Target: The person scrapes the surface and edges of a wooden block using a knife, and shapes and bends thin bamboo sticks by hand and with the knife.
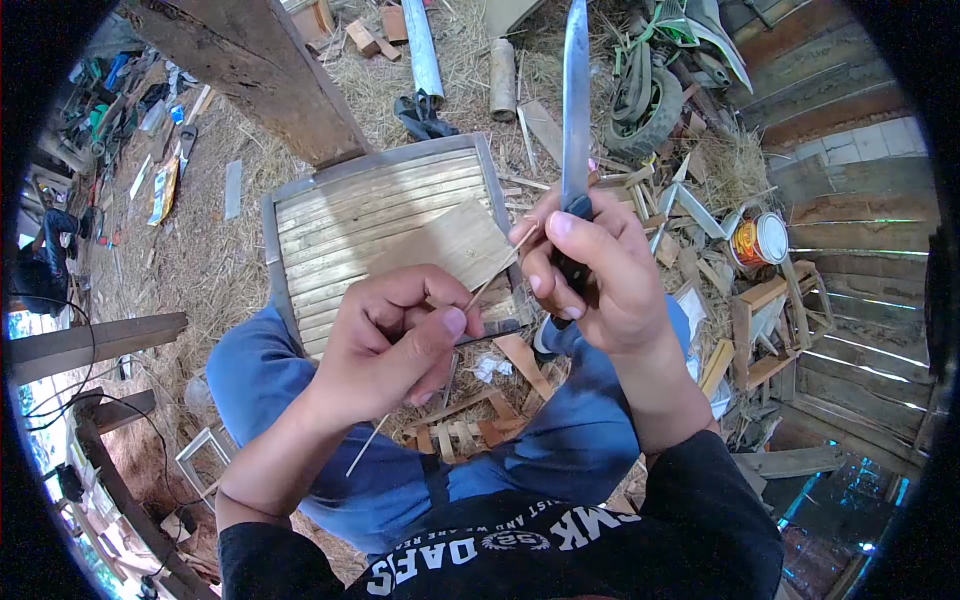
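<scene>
L hand (395, 335) grip clamped on thin wooden stick (368, 446); R hand (605, 265) grip wrapped round knife (576, 110), blade up, prob. to keep it clear of the stick. Stick spans btwn both hands, prob. for steadiness; slatted panel (330, 225) w/ thin wood sheet (445, 240) lies beneath.

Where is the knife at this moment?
In the head view, the knife is right of centre, gripped in the right hand, its blade pointing toward the top edge, beside the thin stick held in the left hand.
</scene>
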